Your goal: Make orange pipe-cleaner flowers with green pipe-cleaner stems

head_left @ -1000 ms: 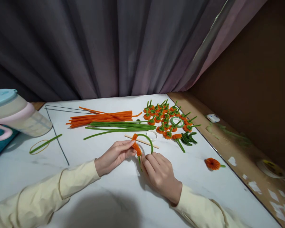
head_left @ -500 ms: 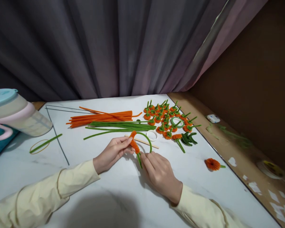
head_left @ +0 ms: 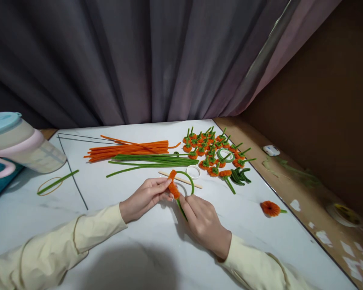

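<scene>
Between the fingers of my left hand [head_left: 148, 197] is an orange pipe-cleaner flower [head_left: 174, 185], seen nearly edge-on. A green pipe cleaner [head_left: 191, 179] arcs out from behind the flower and curves down into my right hand [head_left: 204, 223], whose thumb and fingers pinch it just below the orange part. Its lower length slants down past the right fingertips. Exactly how the green stem joins the flower is hidden by my fingers. Behind my hands, a thin wooden stick [head_left: 196, 185] and a white ring [head_left: 193, 172] lie on the white table [head_left: 133, 249].
Orange pipe cleaners [head_left: 130, 151] and green pipe cleaners [head_left: 157, 161] lie in bundles at the back. Several finished orange flowers [head_left: 213, 171] surround a green tape roll [head_left: 225, 155]. A single flower [head_left: 270, 208] lies right; a large cup [head_left: 27, 145] stands left.
The orange flower has turned more upright and shifted slightly right and down. My left fingers moved with it, and the green stem's lower end now slants further right.
</scene>
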Tool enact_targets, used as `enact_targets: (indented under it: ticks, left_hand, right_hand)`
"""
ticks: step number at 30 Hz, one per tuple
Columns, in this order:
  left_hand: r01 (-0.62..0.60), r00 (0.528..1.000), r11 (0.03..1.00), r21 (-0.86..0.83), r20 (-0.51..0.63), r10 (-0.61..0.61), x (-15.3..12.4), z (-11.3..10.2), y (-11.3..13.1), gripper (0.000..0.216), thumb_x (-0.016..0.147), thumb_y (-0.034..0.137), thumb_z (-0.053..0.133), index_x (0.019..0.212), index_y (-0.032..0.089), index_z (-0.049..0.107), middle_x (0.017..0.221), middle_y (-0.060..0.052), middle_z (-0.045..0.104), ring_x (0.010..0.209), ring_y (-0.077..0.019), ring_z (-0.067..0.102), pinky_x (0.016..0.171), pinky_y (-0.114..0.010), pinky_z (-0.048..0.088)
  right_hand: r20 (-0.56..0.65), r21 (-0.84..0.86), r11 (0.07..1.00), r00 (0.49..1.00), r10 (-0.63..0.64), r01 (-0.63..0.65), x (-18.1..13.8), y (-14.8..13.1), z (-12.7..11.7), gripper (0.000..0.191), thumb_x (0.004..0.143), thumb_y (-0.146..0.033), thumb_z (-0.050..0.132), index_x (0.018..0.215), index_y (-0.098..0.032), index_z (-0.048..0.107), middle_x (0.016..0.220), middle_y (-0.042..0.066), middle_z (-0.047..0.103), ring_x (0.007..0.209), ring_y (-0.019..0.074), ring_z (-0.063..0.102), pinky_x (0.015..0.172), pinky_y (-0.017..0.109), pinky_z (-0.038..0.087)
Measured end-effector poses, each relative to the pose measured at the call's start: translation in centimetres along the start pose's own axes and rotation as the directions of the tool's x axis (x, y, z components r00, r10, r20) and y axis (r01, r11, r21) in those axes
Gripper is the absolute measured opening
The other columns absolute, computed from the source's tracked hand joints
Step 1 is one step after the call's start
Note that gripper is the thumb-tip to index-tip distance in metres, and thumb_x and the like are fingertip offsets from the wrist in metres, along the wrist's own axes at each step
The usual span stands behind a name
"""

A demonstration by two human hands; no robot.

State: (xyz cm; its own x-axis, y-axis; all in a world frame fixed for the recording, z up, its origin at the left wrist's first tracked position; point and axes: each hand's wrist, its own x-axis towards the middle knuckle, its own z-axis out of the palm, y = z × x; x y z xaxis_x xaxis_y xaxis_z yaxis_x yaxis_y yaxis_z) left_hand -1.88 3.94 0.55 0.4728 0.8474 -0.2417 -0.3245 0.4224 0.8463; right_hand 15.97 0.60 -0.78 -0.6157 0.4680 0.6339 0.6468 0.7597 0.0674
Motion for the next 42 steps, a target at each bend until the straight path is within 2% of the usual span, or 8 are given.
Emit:
enact_targets:
  ticks: [5, 10, 14, 21, 25, 32, 42]
  left_hand:
    - [-0.031, 0.999, 0.990, 0.138, -0.027, 0.035, 0.0, 0.2, 0.1, 0.027, 0.082, 0.036, 0.062, 0.079, 0.010, 0.064, 0.074, -0.004, 0.060, 0.063, -0.0099, 0.054, 0.059, -0.019, 0.045]
    - [-0.146, 0.978, 0.942, 0.303, -0.097, 0.183, 0.2, -0.4, -0.2, 0.026, 0.085, 0.038, 0.058, 0.085, 0.012, 0.059, 0.071, -0.001, 0.060, 0.054, -0.0097, 0.055, 0.055, -0.022, 0.044]
    - [-0.169, 0.967, 0.892, 0.419, -0.105, 0.233, 0.0, -0.2, -0.2, 0.029, 0.085, 0.041, 0.055, 0.084, 0.012, 0.057, 0.068, 0.000, 0.058, 0.049, -0.0095, 0.054, 0.052, -0.022, 0.042]
    - [-0.215, 0.934, 0.823, 0.526, -0.136, 0.330, -0.6, 0.2, -0.5, 0.027, 0.085, 0.041, 0.055, 0.084, 0.014, 0.058, 0.061, 0.002, 0.057, 0.048, -0.0102, 0.053, 0.053, -0.023, 0.043]
    - [-0.229, 0.917, 0.802, 0.552, -0.153, 0.367, -0.7, 0.4, -0.7, 0.026, 0.084, 0.040, 0.057, 0.084, 0.014, 0.059, 0.056, 0.002, 0.058, 0.048, -0.0113, 0.055, 0.053, -0.023, 0.044]
    - [-0.254, 0.920, 0.800, 0.543, -0.121, 0.374, -0.9, 0.7, -0.9, 0.026, 0.084, 0.040, 0.057, 0.084, 0.014, 0.058, 0.060, 0.001, 0.060, 0.053, -0.0130, 0.059, 0.055, -0.024, 0.049]
    - [-0.254, 0.906, 0.772, 0.583, -0.135, 0.400, -1.0, 0.8, -0.9, 0.023, 0.084, 0.037, 0.057, 0.082, 0.014, 0.059, 0.068, 0.000, 0.059, 0.054, -0.0110, 0.057, 0.056, -0.022, 0.047]
  right_hand:
    - [0.011, 0.023, 1.000, 1.000, 0.016, -0.016, 0.0, 0.1, 0.1, 0.023, 0.089, -0.004, 0.035, 0.099, -0.006, 0.055, 0.063, 0.005, 0.055, 0.057, 0.0159, 0.048, 0.050, 0.028, 0.037]
    - [0.076, 0.117, 0.988, 0.993, 0.092, -0.101, -0.1, 0.4, 0.3, 0.021, 0.091, -0.007, 0.037, 0.102, -0.007, 0.054, 0.071, 0.007, 0.059, 0.064, 0.0160, 0.052, 0.054, 0.027, 0.039]
    - [0.094, 0.175, 0.975, 0.988, 0.122, -0.137, -0.2, 0.2, 0.4, 0.020, 0.091, -0.008, 0.035, 0.094, -0.010, 0.055, 0.068, 0.005, 0.056, 0.060, 0.0152, 0.049, 0.053, 0.026, 0.038]
    - [0.115, 0.237, 0.954, 0.981, 0.159, -0.182, 0.0, -0.1, 0.3, 0.023, 0.090, -0.009, 0.035, 0.079, -0.014, 0.055, 0.061, 0.002, 0.051, 0.056, 0.0144, 0.044, 0.050, 0.026, 0.033]
    - [0.142, 0.256, 0.945, 0.975, 0.171, -0.203, 0.1, -0.3, 0.2, 0.023, 0.089, -0.010, 0.036, 0.074, -0.015, 0.054, 0.060, 0.002, 0.049, 0.055, 0.0140, 0.042, 0.051, 0.026, 0.032]
    - [0.146, 0.282, 0.925, 0.965, 0.220, -0.253, 0.0, -0.5, 0.3, 0.025, 0.087, -0.010, 0.039, 0.066, -0.016, 0.051, 0.058, 0.001, 0.046, 0.051, 0.0125, 0.039, 0.050, 0.026, 0.029]
    - [0.143, 0.406, 0.857, 0.948, 0.285, -0.319, 0.2, -1.0, 0.0, 0.020, 0.090, -0.012, 0.037, 0.077, -0.015, 0.052, 0.061, 0.001, 0.049, 0.052, 0.0114, 0.044, 0.052, 0.022, 0.035]
